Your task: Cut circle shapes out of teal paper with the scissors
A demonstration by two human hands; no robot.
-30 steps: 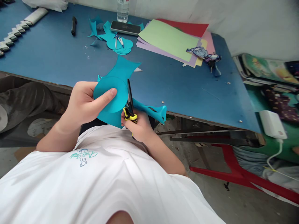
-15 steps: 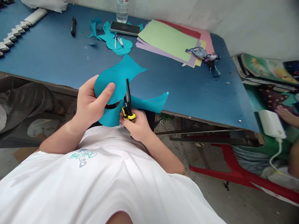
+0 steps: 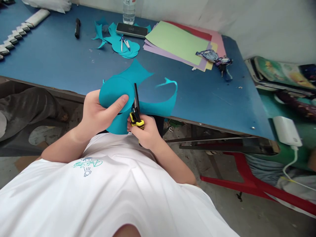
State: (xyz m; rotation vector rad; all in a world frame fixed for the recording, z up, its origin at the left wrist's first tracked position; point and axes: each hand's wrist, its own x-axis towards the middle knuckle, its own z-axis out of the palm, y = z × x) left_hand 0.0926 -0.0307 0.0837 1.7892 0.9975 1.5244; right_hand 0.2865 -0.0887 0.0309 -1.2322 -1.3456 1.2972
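My left hand (image 3: 97,113) pinches a sheet of teal paper (image 3: 117,92) with a round shape in it, thumb on top, near the front edge of the blue table (image 3: 61,62). My right hand (image 3: 143,131) is closed round the yellow handles of small scissors (image 3: 135,108). Their black blades point away from me and sit in the paper beside the round shape. A cut teal strip (image 3: 165,102) curls off to the right of the blades.
At the back of the table lie teal scraps and discs with a compass (image 3: 124,44), a black phone (image 3: 132,29), a water bottle (image 3: 129,11), a black marker (image 3: 77,27), a stack of coloured paper (image 3: 177,41) and a key bunch (image 3: 217,59). A red chair (image 3: 249,184) stands at right.
The teal sheet has turned in my left hand and the blades have stayed in the cut. The cut strip at the right has lifted and curled upward.
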